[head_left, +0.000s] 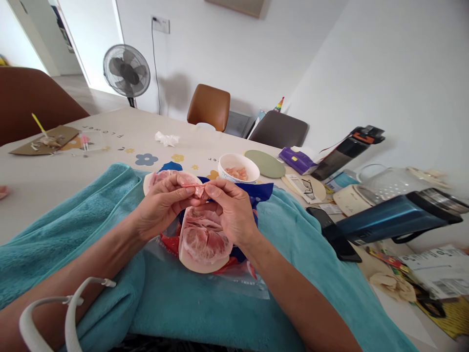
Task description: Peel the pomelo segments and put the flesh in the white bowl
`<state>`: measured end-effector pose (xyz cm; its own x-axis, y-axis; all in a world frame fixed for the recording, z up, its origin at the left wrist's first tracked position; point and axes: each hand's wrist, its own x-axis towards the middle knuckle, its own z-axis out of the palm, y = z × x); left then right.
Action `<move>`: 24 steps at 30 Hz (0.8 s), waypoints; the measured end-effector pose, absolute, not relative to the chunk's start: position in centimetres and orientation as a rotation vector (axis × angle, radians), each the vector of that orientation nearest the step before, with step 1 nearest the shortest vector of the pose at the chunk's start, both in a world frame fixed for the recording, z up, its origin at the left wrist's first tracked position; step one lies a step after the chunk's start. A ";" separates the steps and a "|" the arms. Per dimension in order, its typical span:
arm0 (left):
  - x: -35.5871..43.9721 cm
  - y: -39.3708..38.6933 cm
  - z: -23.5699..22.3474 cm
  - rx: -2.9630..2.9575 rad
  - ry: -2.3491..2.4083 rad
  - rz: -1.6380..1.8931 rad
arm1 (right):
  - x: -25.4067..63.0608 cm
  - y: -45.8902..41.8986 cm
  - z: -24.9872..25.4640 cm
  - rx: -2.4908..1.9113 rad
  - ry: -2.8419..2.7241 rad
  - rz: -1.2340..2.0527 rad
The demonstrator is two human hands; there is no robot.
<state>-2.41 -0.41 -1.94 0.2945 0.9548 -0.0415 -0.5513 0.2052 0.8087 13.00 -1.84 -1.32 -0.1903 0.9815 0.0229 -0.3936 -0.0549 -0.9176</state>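
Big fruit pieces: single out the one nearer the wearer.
The front piece, cut face showing, beside the right hand; the other piece lies farther back, partly hidden by the left hand.

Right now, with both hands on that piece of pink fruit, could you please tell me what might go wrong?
The left hand and right hand pinch the pink fruit piece between them, so it might tear or drip.
The white bowl stands beyond the hands, so a dropped bit would probably miss it.
The clear plastic covers only part of the teal towel, so stray juice could stain the cloth.
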 end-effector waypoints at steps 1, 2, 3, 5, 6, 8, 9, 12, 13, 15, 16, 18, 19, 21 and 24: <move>-2.5 -0.3 -2.1 0.766 0.619 1.149 | 13.0 -1.8 -1.3 -0.806 -1.012 1.537; -2.5 -0.3 -2.2 0.750 0.614 1.147 | 13.0 -1.8 -1.3 -0.799 -1.001 1.549; -2.5 -0.3 -2.4 0.736 0.610 1.148 | 13.0 -1.8 -1.3 -0.792 -0.987 1.560; -2.6 -0.2 -2.5 0.725 0.598 1.146 | 13.0 -1.7 -1.3 -0.780 -0.966 1.573; -2.6 -0.3 -2.5 0.731 0.589 1.143 | 13.0 -1.7 -1.3 -0.779 -0.960 1.577; -2.5 -0.3 -2.3 0.766 0.580 1.130 | 13.0 -1.7 -1.3 -0.798 -0.961 1.575; -2.5 -0.4 -2.2 0.792 0.583 1.121 | 13.0 -1.7 -1.2 -0.816 -0.968 1.562; -2.3 -0.5 -2.0 0.882 0.616 1.090 | 13.0 -1.7 -1.3 -0.887 -1.015 1.497; -2.3 -0.5 -2.1 0.909 0.629 1.083 | 13.0 -1.6 -1.4 -0.914 -1.043 1.463; -2.2 -0.5 -2.3 0.936 0.661 1.074 | 13.0 -1.5 -1.7 -0.973 -1.114 1.369; -2.2 -0.5 -2.4 0.936 0.678 1.066 | 13.0 -1.4 -1.8 -0.999 -1.149 1.318; -2.3 -0.5 -2.7 0.917 0.700 1.049 | 13.0 -1.4 -2.0 -1.023 -1.186 1.255; -2.3 -0.5 -2.7 0.906 0.698 1.043 | 12.9 -1.4 -2.0 -1.020 -1.178 1.261; -2.3 -0.5 -2.7 0.895 0.667 1.040 | 12.8 -1.5 -2.0 -0.991 -1.114 1.323; -2.3 -0.5 -2.6 0.891 0.599 1.036 | 12.3 -1.9 -1.7 -0.948 -0.994 1.389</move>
